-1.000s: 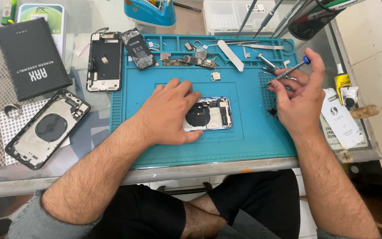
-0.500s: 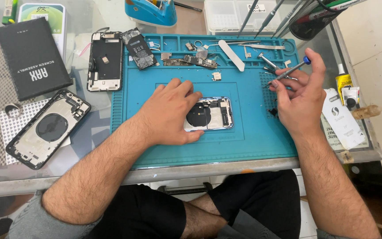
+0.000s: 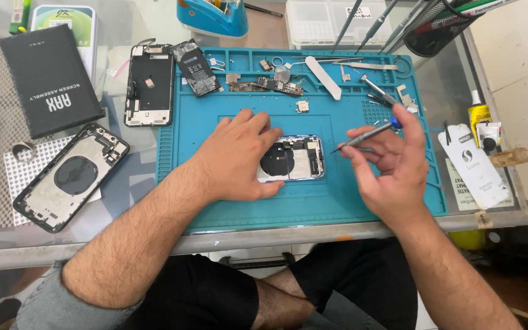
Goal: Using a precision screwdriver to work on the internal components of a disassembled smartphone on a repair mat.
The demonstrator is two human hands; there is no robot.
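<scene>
An opened phone housing (image 3: pixel 297 158) with a round black coil lies in the middle of the blue work mat (image 3: pixel 313 201). My left hand (image 3: pixel 236 156) rests flat on its left part and holds it down. My right hand (image 3: pixel 389 165) hovers just right of the phone, gripping a slim screwdriver (image 3: pixel 365 135) with a blue cap. The tip points left, a little above the phone's right edge.
Along the mat's far edge lie a circuit board (image 3: pixel 267 84), small parts, a white pry tool (image 3: pixel 322 77) and tweezers. Left of the mat are a phone frame (image 3: pixel 149 84), a black housing (image 3: pixel 71 176) and a black box (image 3: pixel 50 79). A glue tube (image 3: pixel 478 116) stands right.
My right hand has moved left and down from the mat's right edge toward the phone, swinging the screwdriver tip to the phone's right side. The left hand stays in place.
</scene>
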